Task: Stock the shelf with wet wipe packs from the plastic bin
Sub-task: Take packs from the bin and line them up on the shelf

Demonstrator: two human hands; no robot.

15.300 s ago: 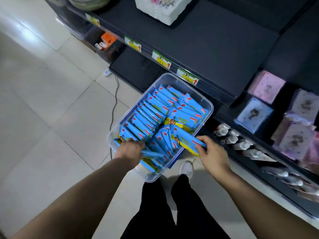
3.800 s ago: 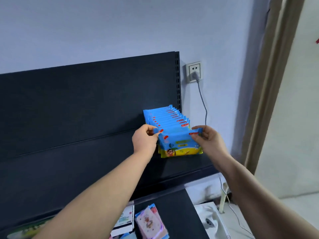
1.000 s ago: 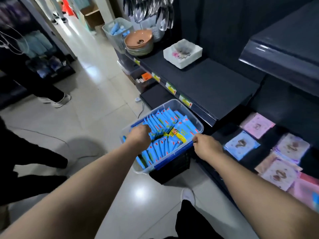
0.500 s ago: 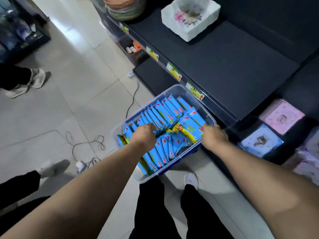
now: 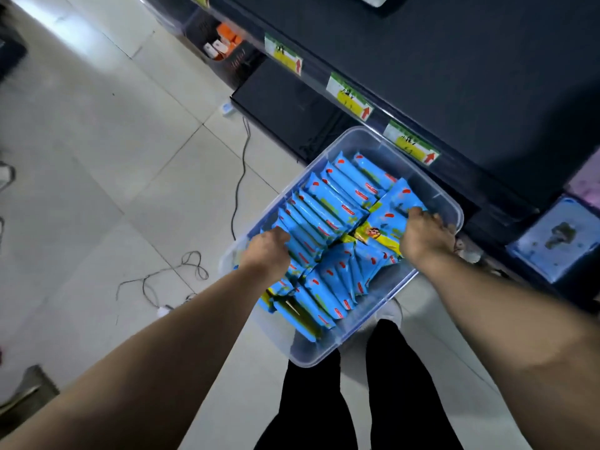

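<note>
Packs (image 5: 328, 222) fill the bin (image 5: 324, 354) at mid-frame: blue, mostly standing on edge in rows, a few lying flat toward its right side. Our left fingers (image 5: 281, 234) curl down into the left row with their tips buried among the packs, so we judge a grip there rather than see one. Our right fingers (image 5: 436, 222) curl over the far edge of a flat pack by the right wall. The left hand (image 5: 268, 251) sits near the bin's left rim, and the right hand (image 5: 425, 237) lies on top of that flat pack.

We judge this to be the gathering step: a batch is being taken between both hands. The next move calls for squeezing the bundle together so no loose pack slips out, then lifting it clear of the walls.

The dark shelf (image 5: 454, 76) across the upper right shows price tags (image 5: 349, 97) along its front lip. The bin sits over a pale tiled floor (image 5: 97, 141); what holds it up is hidden. A cable (image 5: 240, 177) trails left of it, and our dark trouser legs (image 5: 324, 410) fill the bottom.
</note>
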